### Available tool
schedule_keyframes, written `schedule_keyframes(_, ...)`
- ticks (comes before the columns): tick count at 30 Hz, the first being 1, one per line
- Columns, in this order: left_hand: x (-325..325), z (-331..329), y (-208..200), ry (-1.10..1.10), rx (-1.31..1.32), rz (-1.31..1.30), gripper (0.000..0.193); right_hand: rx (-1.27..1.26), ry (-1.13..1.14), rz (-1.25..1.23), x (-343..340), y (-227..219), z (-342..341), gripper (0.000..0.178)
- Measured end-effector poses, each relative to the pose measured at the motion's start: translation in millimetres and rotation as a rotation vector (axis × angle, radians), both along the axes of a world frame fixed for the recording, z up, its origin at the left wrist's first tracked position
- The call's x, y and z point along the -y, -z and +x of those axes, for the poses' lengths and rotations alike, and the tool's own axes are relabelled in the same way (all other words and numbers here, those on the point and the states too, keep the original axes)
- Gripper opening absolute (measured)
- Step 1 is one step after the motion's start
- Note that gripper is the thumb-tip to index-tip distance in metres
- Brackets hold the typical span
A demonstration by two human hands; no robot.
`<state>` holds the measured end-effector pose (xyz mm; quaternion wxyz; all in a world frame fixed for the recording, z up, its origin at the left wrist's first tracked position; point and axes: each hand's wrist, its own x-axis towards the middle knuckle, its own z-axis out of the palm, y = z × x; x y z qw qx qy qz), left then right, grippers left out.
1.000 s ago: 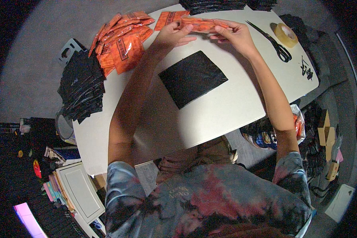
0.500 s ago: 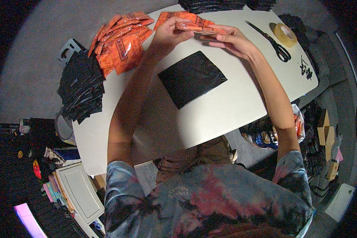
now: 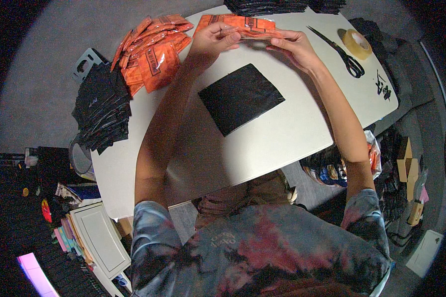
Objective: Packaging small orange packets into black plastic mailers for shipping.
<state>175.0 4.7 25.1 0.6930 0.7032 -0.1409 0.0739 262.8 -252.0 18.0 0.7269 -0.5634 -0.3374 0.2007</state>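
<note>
At the far side of the white table (image 3: 183, 173), both my hands grip one orange plastic packet (image 3: 255, 30). My left hand (image 3: 214, 40) pinches its left end between thumb and fingers. At its right end, my right hand (image 3: 295, 48) has the thumb on the near edge, its fingers partly hidden behind. Another orange packet (image 3: 210, 20) shows just behind my left hand. Nearer me, a flat black plastic bag (image 3: 241, 99) lies on the tabletop. A heap of orange packets (image 3: 158, 62) is left of my left arm, beside a stack of black bags (image 3: 101, 106).
Black scissors (image 3: 344, 58), a roll of clear tape (image 3: 358, 44) and small black scraps (image 3: 382, 90) lie at the right. More black bags (image 3: 262, 7) are piled along the far edge. A white cabinet (image 3: 100, 240) stands at lower left, open cardboard boxes (image 3: 405, 161) at right.
The held packet has tipped so that more of its printed orange face shows. My hands have shifted only slightly, and the black bag stays where it was.
</note>
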Motion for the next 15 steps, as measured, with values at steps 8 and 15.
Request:
schedule_keyframes(8, 23, -7, -8, -0.06, 0.046, -0.281, 0.042, 0.105, 0.101, -0.035, -5, 6, -1, 0.03)
schedule_keyframes(15, 30, -9, -2, -0.133, 0.104, -0.284, 0.043, -0.046, 0.196, 0.068, -19, 0, -18, 0.037)
